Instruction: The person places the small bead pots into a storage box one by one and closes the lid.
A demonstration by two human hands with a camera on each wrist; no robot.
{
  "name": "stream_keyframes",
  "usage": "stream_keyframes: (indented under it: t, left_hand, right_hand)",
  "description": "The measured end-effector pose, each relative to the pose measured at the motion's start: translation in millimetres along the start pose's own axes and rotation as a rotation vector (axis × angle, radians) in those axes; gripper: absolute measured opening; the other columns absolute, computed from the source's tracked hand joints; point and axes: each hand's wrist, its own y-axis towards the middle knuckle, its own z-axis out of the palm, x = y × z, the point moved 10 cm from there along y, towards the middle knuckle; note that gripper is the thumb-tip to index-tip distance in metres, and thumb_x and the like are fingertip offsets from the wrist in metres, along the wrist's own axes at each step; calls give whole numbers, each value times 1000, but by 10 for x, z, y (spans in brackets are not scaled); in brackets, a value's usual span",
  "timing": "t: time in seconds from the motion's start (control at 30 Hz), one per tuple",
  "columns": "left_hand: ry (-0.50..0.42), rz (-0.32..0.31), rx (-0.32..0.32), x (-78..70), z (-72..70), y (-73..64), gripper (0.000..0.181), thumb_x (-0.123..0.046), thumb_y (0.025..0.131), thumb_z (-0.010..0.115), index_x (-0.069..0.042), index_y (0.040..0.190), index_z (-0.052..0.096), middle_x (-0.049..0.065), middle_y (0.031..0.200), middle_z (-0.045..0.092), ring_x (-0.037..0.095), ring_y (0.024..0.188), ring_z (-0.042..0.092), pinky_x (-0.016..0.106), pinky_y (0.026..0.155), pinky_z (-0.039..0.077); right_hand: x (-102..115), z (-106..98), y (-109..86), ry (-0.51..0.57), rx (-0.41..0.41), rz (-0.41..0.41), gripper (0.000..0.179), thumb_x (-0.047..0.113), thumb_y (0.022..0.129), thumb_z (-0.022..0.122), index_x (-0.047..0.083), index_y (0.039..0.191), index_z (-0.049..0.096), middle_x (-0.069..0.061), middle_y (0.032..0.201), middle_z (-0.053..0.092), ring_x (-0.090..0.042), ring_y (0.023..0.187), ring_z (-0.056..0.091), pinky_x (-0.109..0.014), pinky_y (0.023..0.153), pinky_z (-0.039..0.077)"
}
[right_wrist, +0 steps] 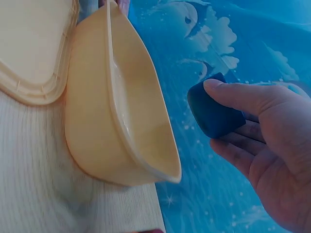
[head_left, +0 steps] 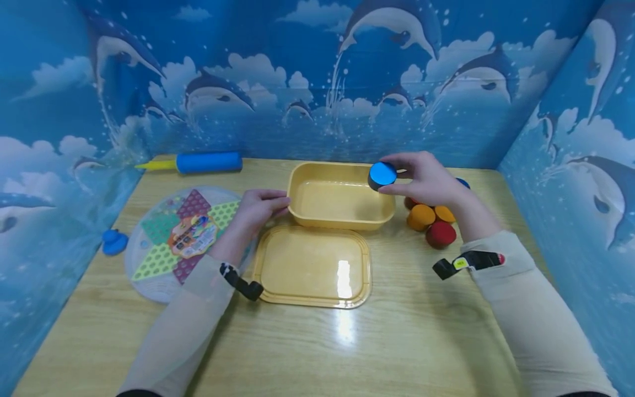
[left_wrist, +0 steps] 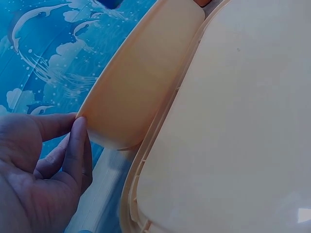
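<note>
A yellow plastic box [head_left: 342, 225] stands on the table, with no contents visible inside. My left hand [head_left: 260, 208] pinches its left rim between thumb and fingers, as the left wrist view shows on the box wall [left_wrist: 131, 92]. Over the box's right end, my right hand [head_left: 421, 177] holds a blue cylindrical block [head_left: 382, 174] between thumb and fingers. In the right wrist view the blue block [right_wrist: 214, 109] is apart from the box rim. The yellow lid [head_left: 312, 267] lies flat in front of the box.
Right of the box sit orange blocks [head_left: 421, 217] and a red block [head_left: 441, 235], others partly hidden by my right arm. At left lie a round board with coloured triangles [head_left: 159, 231], a small blue duck-like toy [head_left: 114, 242] and a blue-and-yellow pump [head_left: 208, 162].
</note>
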Motion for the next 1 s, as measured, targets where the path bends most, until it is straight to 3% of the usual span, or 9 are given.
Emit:
stream_keyframes:
  t: [0.4, 0.57, 0.8, 1.0]
  left_hand:
    - [-13, -24, -5, 0, -23, 4, 38, -9, 99, 78, -3, 136, 69, 13, 131, 65, 22, 110, 71, 27, 89, 63]
    - [2, -25, -2, 6, -29, 7, 38, -11, 99, 77, -4, 136, 69, 13, 131, 65, 22, 109, 71, 27, 88, 63]
    - [-4, 11, 12, -7, -26, -3, 38, -9, 99, 78, -1, 135, 69, 15, 131, 66, 23, 109, 72, 28, 89, 63]
    - [-6, 11, 8, 9, -13, 3, 35, -9, 99, 77, -1, 132, 70, 15, 128, 66, 24, 108, 72, 29, 89, 64]
  right_hand:
    - [214, 315, 444, 39, 101, -52, 61, 13, 94, 84, -1, 148, 58, -16, 144, 60, -32, 132, 57, -51, 110, 53]
    - [252, 489, 639, 76, 146, -78, 59, 10, 94, 83, -1, 146, 58, -16, 140, 61, -31, 131, 58, -39, 108, 54]
    - [187, 727, 874, 96, 194, -23, 58, 13, 92, 86, 0, 142, 61, -13, 132, 64, -27, 120, 62, -38, 101, 58]
    - [116, 916, 1026, 76, 228, 2, 58, 16, 92, 87, 0, 142, 62, -13, 131, 66, -26, 117, 64, -42, 104, 57]
